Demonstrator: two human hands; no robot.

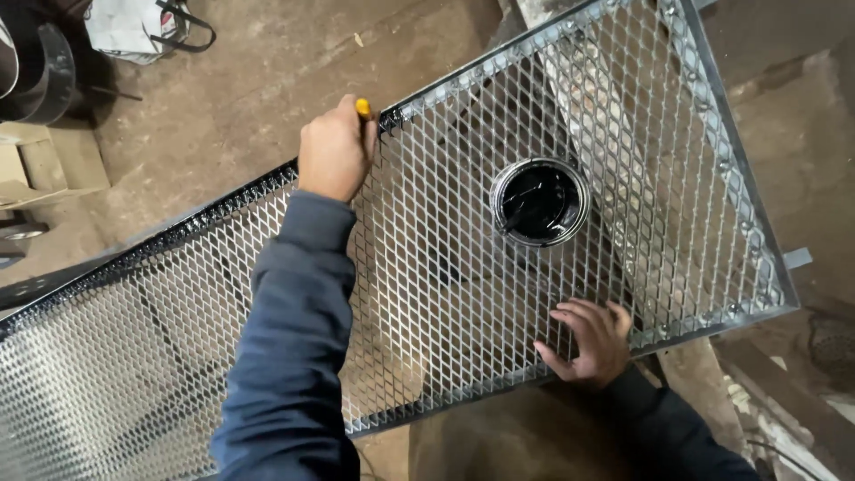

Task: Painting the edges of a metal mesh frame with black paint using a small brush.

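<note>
The left hand [334, 147] closes over a yellow-handled tool [363, 108], so only the handle's tip shows; its working end is hidden, possibly a brush. The mesh panel [445, 267] runs off the left and top edges. A white bag [134, 27] and dark round objects [31, 62] are cut off at top left.

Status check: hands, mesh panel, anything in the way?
Left hand grips yellow-handled brush at far frame edge. Right hand flat on mesh panel. Black paint can on mesh.
</note>
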